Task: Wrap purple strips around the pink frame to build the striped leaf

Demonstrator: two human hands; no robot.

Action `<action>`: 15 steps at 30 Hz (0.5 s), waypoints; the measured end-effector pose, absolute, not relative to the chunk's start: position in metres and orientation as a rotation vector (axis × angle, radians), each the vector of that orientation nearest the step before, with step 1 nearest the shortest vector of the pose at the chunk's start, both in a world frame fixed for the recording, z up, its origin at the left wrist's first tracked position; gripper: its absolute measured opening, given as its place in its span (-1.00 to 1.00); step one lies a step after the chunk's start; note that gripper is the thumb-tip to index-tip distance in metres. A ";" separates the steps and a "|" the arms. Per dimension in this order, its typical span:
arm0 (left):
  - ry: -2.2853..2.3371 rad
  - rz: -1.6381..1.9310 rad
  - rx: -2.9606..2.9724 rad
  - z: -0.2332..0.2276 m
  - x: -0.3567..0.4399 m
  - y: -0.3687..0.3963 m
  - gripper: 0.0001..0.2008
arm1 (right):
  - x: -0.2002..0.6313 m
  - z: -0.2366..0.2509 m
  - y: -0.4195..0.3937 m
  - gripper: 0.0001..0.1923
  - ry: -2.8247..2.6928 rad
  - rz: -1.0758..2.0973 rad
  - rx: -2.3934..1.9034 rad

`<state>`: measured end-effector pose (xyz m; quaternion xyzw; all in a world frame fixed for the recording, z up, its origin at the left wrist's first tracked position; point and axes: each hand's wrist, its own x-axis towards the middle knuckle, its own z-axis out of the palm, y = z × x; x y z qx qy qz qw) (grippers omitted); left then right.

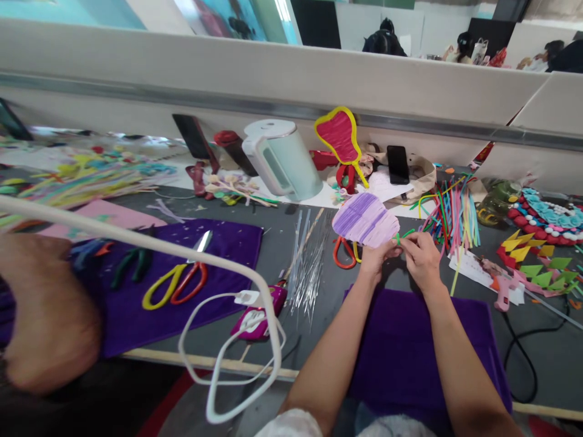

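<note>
Out in front of me, my left hand (380, 256) pinches the lower edge of a rounded, flat piece striped in light and dark purple (365, 220). A short green pipe cleaner (407, 234) sits at that piece's lower right end. With fingers pressed together, my right hand (422, 258) grips the green pipe cleaner close beside the left fingertips. Both hands are above the grey table, beyond a folded purple cloth (423, 346). Scissors with orange and yellow handles (345, 254) lie just left of my left hand, partly hidden.
Silver wires (310, 273), a kettle (283, 159) and a red-and-yellow paddle shape (339, 136) stand or lie ahead. Colourful pipe cleaners (458, 212) and a pink glue gun (503, 285) are rightward. A white cable (228, 261) crosses the left, near another person's arm (50, 315).
</note>
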<state>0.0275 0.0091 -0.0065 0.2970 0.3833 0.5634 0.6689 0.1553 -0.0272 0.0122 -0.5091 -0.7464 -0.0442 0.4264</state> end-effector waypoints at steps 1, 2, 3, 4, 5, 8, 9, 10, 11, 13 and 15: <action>0.866 1.277 0.672 -0.006 0.028 0.009 -0.51 | 0.156 0.012 -0.027 -0.74 -1.858 -0.134 -1.297; 0.870 1.285 0.676 -0.006 0.029 0.009 -0.51 | 0.156 0.012 -0.027 -0.75 -1.853 -0.159 -1.329; 0.876 1.294 0.681 -0.005 0.029 0.008 -0.51 | 0.156 0.012 -0.027 -0.76 -1.848 -0.183 -1.362; 0.880 1.298 0.687 -0.005 0.030 0.008 -0.51 | 0.157 0.012 -0.027 -0.77 -1.845 -0.208 -1.393; 0.883 1.300 0.694 -0.005 0.031 0.008 -0.51 | 0.157 0.013 -0.027 -0.79 -1.844 -0.230 -1.420; 0.883 1.294 0.704 -0.004 0.032 0.007 -0.52 | 0.160 0.013 -0.026 -0.84 -1.890 -0.267 -1.443; 0.885 1.295 0.701 -0.005 0.032 0.007 -0.53 | 0.161 0.013 -0.025 -0.85 -1.918 -0.266 -1.428; 0.888 1.297 0.700 -0.005 0.032 0.007 -0.54 | 0.161 0.013 -0.025 -0.86 -1.948 -0.260 -1.405; 0.891 1.299 0.699 -0.005 0.032 0.007 -0.56 | 0.162 0.012 -0.024 -0.86 -1.973 -0.252 -1.384; 0.897 1.299 0.702 -0.006 0.032 0.007 -0.58 | 0.163 0.011 -0.024 -0.86 -1.995 -0.234 -1.375; 0.905 1.297 0.704 -0.007 0.033 0.007 -0.60 | 0.162 0.009 -0.023 -0.85 -1.994 -0.219 -1.415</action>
